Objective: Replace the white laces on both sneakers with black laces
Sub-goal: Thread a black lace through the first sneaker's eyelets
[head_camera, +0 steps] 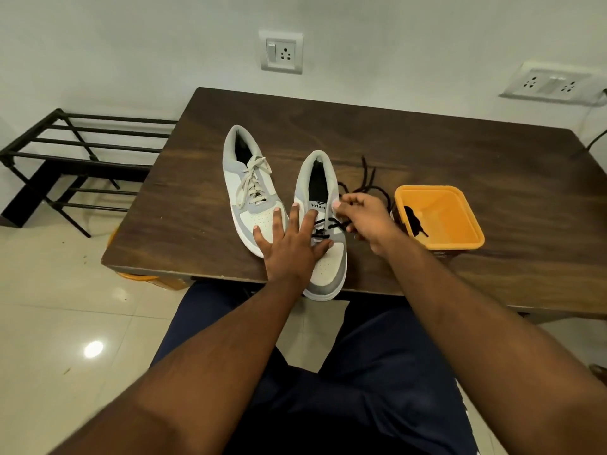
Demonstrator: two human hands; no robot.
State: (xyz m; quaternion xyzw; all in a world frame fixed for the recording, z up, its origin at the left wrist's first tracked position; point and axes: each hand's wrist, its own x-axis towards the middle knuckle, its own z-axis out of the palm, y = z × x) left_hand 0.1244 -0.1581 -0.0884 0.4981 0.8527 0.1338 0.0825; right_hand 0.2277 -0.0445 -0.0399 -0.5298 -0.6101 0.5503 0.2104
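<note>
- Far left, on the pale tile floor (49, 307): a black metal shoe rack (75, 152), next to the table.
- On the wall behind: a white switch and socket plate (281, 53); further right, a second socket plate (548, 83).
- In the middle: a dark brown wooden table (427, 142).
- On the table, left side: a grey and white sneaker (248, 188), toe toward the near edge, still done up with its white lace (253, 182).
- Just right of it, touching at the toe end: a second grey and white sneaker (325, 254), toe sticking a little past the near table edge, with a printed label on its tongue.
- Across the low holes of this second sneaker: a black lace (323, 228), only partly threaded.
- Left hand (290, 244): flat, fingers spread wide, pressing down across both sneakers, thumb on the toe of the second one.
- Right hand (368, 221): fingers curled, pinching the black lace beside the second sneaker's tongue.
- Behind the right hand, on the table: loose ends of black lace (368, 178), lying in loops.
- Right of the hand, close by: a square orange plastic tub (460, 231), open at the top, with something dark inside, too unclear to name.
- At the bottom: dark blue trousers (377, 389) on the seated person's legs.
</note>
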